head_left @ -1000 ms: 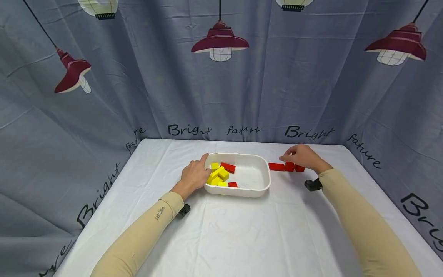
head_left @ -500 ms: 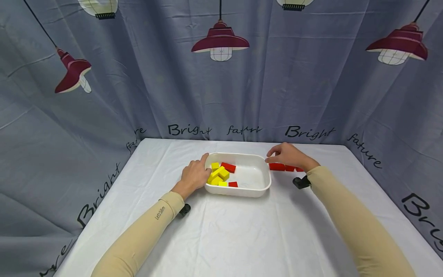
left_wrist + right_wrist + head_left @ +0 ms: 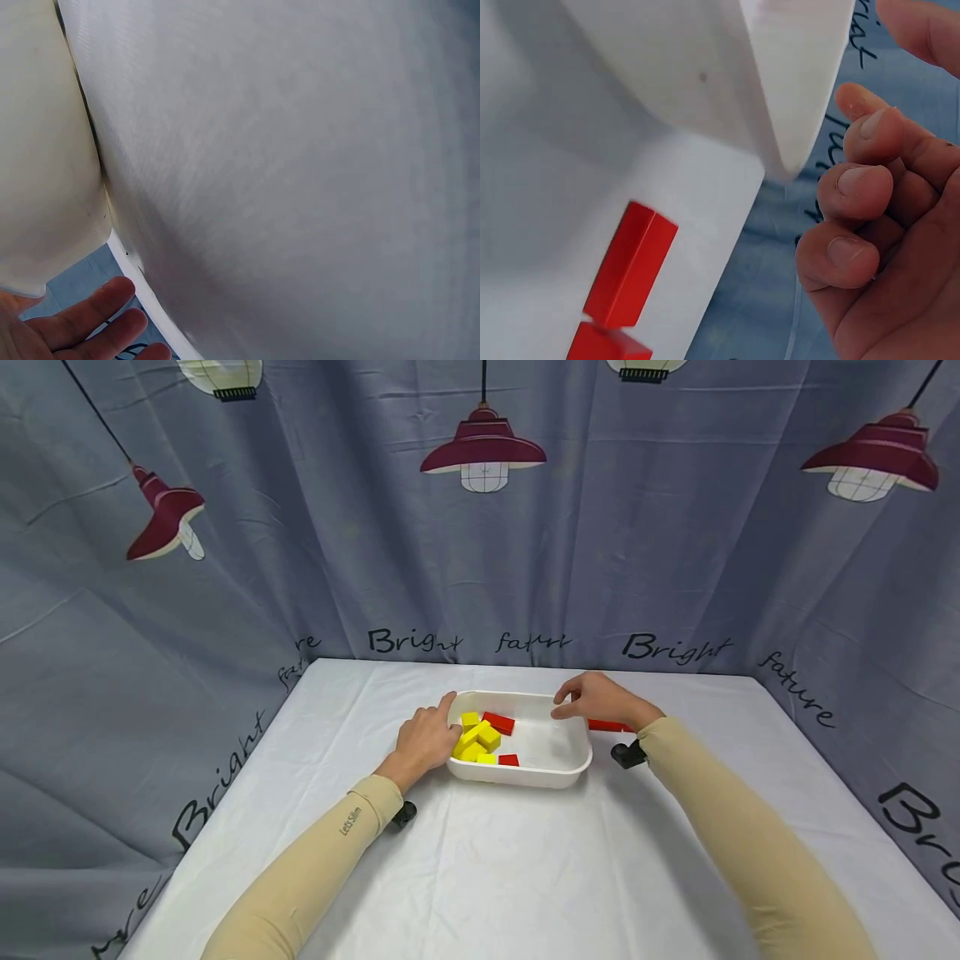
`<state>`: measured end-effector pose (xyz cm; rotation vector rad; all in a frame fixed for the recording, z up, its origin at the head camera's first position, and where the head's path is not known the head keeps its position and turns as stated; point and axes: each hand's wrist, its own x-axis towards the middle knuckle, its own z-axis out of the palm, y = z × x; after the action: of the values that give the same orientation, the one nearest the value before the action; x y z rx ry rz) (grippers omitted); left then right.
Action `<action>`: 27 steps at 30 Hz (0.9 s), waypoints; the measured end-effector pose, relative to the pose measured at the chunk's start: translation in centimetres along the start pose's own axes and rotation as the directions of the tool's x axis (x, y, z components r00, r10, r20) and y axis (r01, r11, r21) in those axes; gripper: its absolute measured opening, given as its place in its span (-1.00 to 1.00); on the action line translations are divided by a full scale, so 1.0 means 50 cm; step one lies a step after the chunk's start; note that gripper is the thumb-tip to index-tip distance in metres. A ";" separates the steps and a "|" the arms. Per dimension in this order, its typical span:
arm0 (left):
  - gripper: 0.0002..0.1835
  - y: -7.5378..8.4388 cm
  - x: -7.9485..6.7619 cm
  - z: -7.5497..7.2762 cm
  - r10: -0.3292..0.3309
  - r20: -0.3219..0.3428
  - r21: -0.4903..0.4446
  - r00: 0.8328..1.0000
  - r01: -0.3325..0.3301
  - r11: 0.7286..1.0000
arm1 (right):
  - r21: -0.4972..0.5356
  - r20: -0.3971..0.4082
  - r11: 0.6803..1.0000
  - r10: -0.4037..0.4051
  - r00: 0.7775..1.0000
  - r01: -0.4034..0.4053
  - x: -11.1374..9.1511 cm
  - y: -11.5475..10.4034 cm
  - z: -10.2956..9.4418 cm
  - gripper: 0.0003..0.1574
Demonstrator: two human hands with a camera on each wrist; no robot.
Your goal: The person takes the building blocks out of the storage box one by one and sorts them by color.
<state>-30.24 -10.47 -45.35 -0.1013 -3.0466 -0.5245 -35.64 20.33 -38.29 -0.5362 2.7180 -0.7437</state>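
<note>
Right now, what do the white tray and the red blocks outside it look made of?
The white tray seems plastic: its smooth walls have a soft shine and rounded corners. The red blocks look smooth and evenly colored with crisp edges, perhaps painted wood or plastic.

The white tablecloth (image 3: 517, 868) is brightly lit and softly shadowed.

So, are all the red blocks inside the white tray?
No, the right wrist view plainly shows a red block lying on the white cloth outside the white tray.
</note>
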 end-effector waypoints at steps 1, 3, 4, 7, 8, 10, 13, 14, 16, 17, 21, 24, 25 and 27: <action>-0.29 0.000 0.000 -0.001 0.000 -0.004 0.000 1.000 0.000 1.000 | 0.002 0.005 1.000 -0.008 1.000 0.008 0.004 -0.002 0.003 -0.58; -0.29 0.001 -0.001 -0.002 -0.002 -0.008 -0.003 1.000 0.002 1.000 | 0.005 0.015 1.000 -0.014 1.000 0.014 0.014 -0.007 0.009 -0.59; -0.29 0.002 -0.002 -0.003 -0.003 -0.010 -0.005 1.000 0.003 1.000 | 0.002 0.019 1.000 -0.017 1.000 0.017 0.018 -0.008 0.012 -0.59; -0.29 0.001 -0.002 -0.003 -0.004 -0.009 -0.006 1.000 0.004 1.000 | -0.012 0.031 1.000 -0.027 0.999 0.027 0.030 -0.016 0.021 -0.57; -0.29 0.001 -0.002 -0.002 -0.004 -0.009 -0.006 1.000 0.004 1.000 | -0.018 0.034 0.999 -0.028 0.999 0.028 0.033 -0.018 0.023 -0.58; -0.29 0.000 -0.001 -0.002 -0.002 -0.009 -0.006 1.000 0.002 1.000 | -0.027 0.038 0.999 -0.031 0.999 0.033 0.039 -0.024 0.028 -0.58; -0.29 0.000 -0.002 -0.001 0.000 -0.010 -0.005 1.000 0.000 1.000 | -0.038 0.053 0.999 -0.036 0.998 0.038 0.047 -0.032 0.035 -0.59; -0.29 0.000 -0.002 -0.001 0.001 -0.010 -0.006 1.000 -0.001 1.000 | -0.045 0.060 0.998 -0.037 0.997 0.040 0.050 -0.034 0.038 -0.59; -0.29 0.000 -0.002 -0.001 0.002 -0.010 -0.009 1.000 -0.002 1.000 | -0.057 0.076 0.997 -0.039 0.996 0.043 0.056 -0.037 0.043 -0.58; -0.29 0.000 -0.002 -0.001 0.003 -0.011 -0.010 1.000 -0.003 1.000 | -0.063 0.082 0.997 -0.038 0.996 0.043 0.058 -0.038 0.045 -0.57; -0.29 0.000 -0.002 -0.001 0.005 -0.013 -0.016 1.000 -0.005 1.000 | -0.079 0.103 0.996 -0.030 0.994 0.038 0.066 -0.048 0.048 -0.55; -0.29 -0.001 -0.002 -0.002 0.006 -0.013 -0.018 1.000 -0.006 1.000 | -0.085 0.116 0.996 -0.028 0.993 0.038 0.072 -0.055 0.049 -0.53; -0.29 -0.001 -0.003 -0.002 0.006 -0.012 -0.020 1.000 -0.006 1.000 | -0.087 0.121 0.996 -0.027 0.992 0.037 0.074 -0.057 0.049 -0.54; -0.29 -0.001 -0.003 -0.001 0.007 -0.011 -0.021 1.000 -0.007 1.000 | -0.087 0.129 0.996 -0.021 0.991 0.032 0.078 -0.061 0.051 -0.53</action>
<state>-30.09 -10.53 -45.29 -0.1094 -3.0299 -0.5551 -37.40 15.17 -39.40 -0.6188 2.6395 -0.5755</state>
